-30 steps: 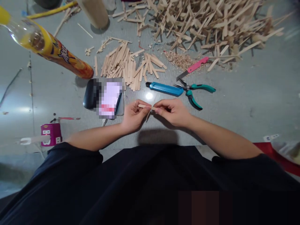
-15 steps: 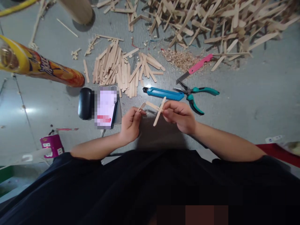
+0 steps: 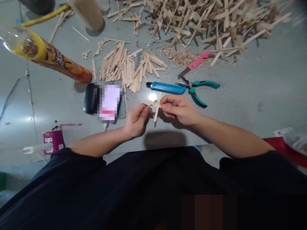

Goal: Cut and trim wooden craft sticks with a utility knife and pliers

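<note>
Both my hands meet over the grey floor in front of me. My right hand [image 3: 178, 110] pinches a small cross [image 3: 155, 106] made of two flat wooden sticks, one stick standing nearly upright and the other lying across it. My left hand [image 3: 136, 120] has its fingers curled, with thumb and forefinger closed on the left end of the crosswise stick. Just beyond my hands lie a blue utility knife [image 3: 166, 88] and teal-handled pliers [image 3: 199, 91].
A row of loose wooden sticks [image 3: 124, 67] lies ahead, and a big heap of stick crosses [image 3: 203, 22] at the back. A pink-handled knife [image 3: 193, 65], a phone [image 3: 110, 102], a black case [image 3: 90, 98], an orange snack tube [image 3: 52, 59] and a purple power strip [image 3: 52, 140] lie around.
The sticks, first held as one flat piece between both hands, now show as a cross turned upright. The hands lifted slightly away from me; the view shifted a little.
</note>
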`<state>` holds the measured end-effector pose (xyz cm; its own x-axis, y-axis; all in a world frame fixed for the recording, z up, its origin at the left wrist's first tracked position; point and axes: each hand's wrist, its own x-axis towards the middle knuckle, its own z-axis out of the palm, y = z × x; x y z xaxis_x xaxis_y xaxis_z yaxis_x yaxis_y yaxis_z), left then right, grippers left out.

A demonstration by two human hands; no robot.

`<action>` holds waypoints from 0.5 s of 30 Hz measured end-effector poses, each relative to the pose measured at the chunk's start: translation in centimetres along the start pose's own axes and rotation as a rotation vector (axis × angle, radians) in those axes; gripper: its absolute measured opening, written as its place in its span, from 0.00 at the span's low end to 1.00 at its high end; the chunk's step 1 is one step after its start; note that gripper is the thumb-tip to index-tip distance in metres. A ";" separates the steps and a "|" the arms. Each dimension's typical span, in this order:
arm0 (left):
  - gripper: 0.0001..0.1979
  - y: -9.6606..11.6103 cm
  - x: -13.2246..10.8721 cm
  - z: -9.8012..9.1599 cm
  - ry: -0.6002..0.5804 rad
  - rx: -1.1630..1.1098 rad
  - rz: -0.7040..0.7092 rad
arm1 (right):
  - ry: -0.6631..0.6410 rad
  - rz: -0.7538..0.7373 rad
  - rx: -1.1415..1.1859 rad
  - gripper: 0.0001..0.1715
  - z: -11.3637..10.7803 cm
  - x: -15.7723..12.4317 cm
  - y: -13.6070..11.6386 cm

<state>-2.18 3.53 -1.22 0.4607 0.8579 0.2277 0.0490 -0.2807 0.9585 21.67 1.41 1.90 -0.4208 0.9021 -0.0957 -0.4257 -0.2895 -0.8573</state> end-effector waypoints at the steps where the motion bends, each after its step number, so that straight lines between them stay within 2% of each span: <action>1: 0.23 -0.1 0.0 0.1 0.009 0.008 0.013 | -0.007 -0.015 -0.001 0.24 0.2 0.0 0.0; 7: 0.24 -0.4 -0.2 0.2 0.009 0.016 0.056 | 0.047 -0.142 -0.017 0.24 0.9 0.1 -0.1; 11: 0.23 -0.5 -0.1 0.4 0.049 0.018 0.113 | 0.042 -0.117 -0.039 0.26 0.8 0.2 -0.1; 15: 0.23 -0.6 0.0 0.4 0.041 0.028 0.105 | 0.020 -0.064 -0.047 0.27 0.5 0.2 0.3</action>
<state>-1.87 3.50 -1.86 0.4276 0.8399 0.3343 0.0274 -0.3816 0.9239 21.04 1.31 1.91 -0.3775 0.9247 -0.0499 -0.4128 -0.2163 -0.8848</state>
